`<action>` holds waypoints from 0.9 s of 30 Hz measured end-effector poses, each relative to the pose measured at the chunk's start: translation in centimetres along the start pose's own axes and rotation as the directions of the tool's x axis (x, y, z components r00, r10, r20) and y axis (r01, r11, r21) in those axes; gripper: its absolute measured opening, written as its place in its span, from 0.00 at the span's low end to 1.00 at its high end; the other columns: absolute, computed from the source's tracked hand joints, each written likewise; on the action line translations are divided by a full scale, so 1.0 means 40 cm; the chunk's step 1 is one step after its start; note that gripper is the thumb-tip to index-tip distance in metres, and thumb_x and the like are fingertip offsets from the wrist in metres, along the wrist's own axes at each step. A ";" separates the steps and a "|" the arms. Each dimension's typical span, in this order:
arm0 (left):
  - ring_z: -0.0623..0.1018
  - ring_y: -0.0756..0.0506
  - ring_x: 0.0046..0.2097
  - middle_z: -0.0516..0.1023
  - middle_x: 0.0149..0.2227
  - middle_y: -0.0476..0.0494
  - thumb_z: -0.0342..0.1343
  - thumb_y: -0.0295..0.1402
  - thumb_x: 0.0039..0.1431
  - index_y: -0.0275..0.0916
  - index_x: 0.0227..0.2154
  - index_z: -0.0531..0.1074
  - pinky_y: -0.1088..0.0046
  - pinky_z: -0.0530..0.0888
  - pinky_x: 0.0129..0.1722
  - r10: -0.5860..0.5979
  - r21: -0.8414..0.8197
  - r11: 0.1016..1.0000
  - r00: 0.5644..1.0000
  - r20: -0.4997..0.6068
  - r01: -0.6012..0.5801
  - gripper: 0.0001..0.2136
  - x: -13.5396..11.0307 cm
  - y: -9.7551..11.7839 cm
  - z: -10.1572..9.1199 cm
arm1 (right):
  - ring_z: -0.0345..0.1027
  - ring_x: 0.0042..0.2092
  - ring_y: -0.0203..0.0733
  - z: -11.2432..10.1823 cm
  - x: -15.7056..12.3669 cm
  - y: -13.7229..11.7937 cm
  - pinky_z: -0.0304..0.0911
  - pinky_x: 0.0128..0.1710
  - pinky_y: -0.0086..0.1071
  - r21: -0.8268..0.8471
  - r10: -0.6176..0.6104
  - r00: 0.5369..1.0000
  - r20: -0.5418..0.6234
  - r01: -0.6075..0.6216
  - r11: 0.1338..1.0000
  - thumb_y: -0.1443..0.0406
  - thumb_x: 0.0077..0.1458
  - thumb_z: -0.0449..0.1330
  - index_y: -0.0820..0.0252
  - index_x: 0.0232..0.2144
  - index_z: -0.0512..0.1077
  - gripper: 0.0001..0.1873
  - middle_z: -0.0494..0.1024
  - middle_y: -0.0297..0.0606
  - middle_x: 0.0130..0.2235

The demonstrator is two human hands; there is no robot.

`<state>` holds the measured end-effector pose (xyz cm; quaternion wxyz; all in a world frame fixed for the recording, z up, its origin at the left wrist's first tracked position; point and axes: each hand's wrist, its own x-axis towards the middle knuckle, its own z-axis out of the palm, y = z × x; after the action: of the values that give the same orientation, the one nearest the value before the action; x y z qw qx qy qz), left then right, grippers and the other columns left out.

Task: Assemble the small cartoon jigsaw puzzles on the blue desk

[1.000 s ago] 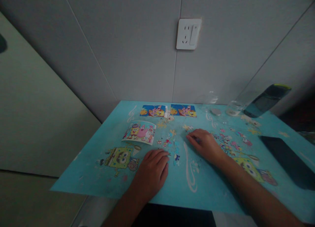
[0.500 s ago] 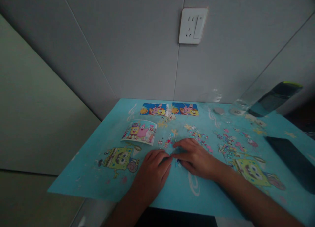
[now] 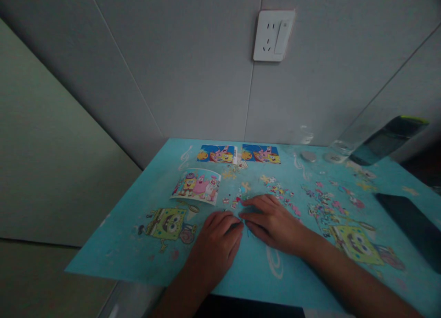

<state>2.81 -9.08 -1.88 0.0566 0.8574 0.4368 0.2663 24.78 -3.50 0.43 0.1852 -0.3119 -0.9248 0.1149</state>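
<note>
My left hand (image 3: 220,237) rests low over the blue cartoon mat (image 3: 131,249), its fingers curled and pinched at the tips. Facing it, my right hand (image 3: 272,221) has thumb and index finger brought together close to the left fingertips. Between them is a small jigsaw puzzle piece, mostly covered by the fingers. Just beyond the fingertips lie a few loose puzzle pieces (image 3: 237,202), some red and white. To the left of these stands out a curled picture card (image 3: 197,185) with cartoon figures.
More puzzle pieces (image 3: 322,205) are scattered at the right, with another cluster (image 3: 277,188) behind my right hand. Two blue picture cards (image 3: 261,153) lie near the wall. A dark flat object (image 3: 409,226), a round lid (image 3: 308,156) and a tilted bottle (image 3: 386,141) are at the right.
Both hands stay together, with the right fingers drawn slightly closer to the left ones. The whole view has shifted slightly; the cards and loose pieces lie as before.
</note>
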 end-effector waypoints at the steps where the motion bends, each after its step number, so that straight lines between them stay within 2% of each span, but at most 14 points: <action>1: 0.73 0.40 0.52 0.76 0.45 0.44 0.56 0.26 0.65 0.40 0.47 0.75 0.53 0.73 0.55 -0.006 -0.002 1.000 1.000 -0.001 0.006 0.10 0.001 0.001 0.000 | 0.67 0.56 0.50 0.003 0.002 0.000 0.60 0.56 0.48 0.003 0.008 1.000 -0.003 -0.008 1.000 0.63 0.66 0.56 0.51 0.52 0.77 0.15 0.75 0.43 0.54; 8: 0.74 0.41 0.49 0.76 0.40 0.45 0.57 0.26 0.65 0.39 0.42 0.76 0.55 0.74 0.53 0.013 0.001 1.000 0.999 -0.044 -0.013 0.06 0.009 0.004 0.005 | 0.67 0.56 0.49 0.009 0.012 0.000 0.59 0.57 0.48 0.038 0.047 0.999 -0.004 -0.047 0.998 0.65 0.64 0.59 0.51 0.50 0.77 0.14 0.74 0.42 0.54; 20: 0.74 0.41 0.48 0.76 0.40 0.45 0.59 0.25 0.63 0.39 0.41 0.77 0.54 0.76 0.50 0.024 0.038 0.999 0.999 -0.027 -0.023 0.06 0.006 0.006 0.009 | 0.64 0.59 0.48 0.011 0.020 0.000 0.56 0.60 0.48 0.175 0.086 0.996 -0.018 -0.081 0.981 0.68 0.59 0.62 0.52 0.48 0.75 0.14 0.73 0.40 0.56; 22: 0.74 0.41 0.48 0.76 0.40 0.45 0.59 0.25 0.63 0.39 0.41 0.76 0.54 0.76 0.50 0.019 0.039 0.999 1.000 -0.024 -0.018 0.06 0.005 0.006 0.011 | 0.65 0.57 0.47 0.011 0.021 0.000 0.57 0.59 0.47 0.172 0.094 0.995 -0.018 -0.089 0.981 0.68 0.58 0.63 0.52 0.47 0.75 0.14 0.74 0.40 0.54; 27: 0.74 0.40 0.48 0.76 0.41 0.45 0.60 0.25 0.63 0.39 0.42 0.76 0.53 0.75 0.51 0.021 0.025 1.000 0.999 -0.039 -0.020 0.07 0.002 0.006 0.012 | 0.70 0.47 0.45 0.014 0.023 -0.005 0.58 0.52 0.44 0.168 0.147 0.989 0.028 -0.149 0.974 0.67 0.60 0.63 0.53 0.43 0.75 0.09 0.79 0.36 0.41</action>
<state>3.25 -9.10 -2.17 0.0349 0.8570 0.4324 0.2783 23.76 -3.14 0.22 0.1950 -0.3622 -0.8872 0.2090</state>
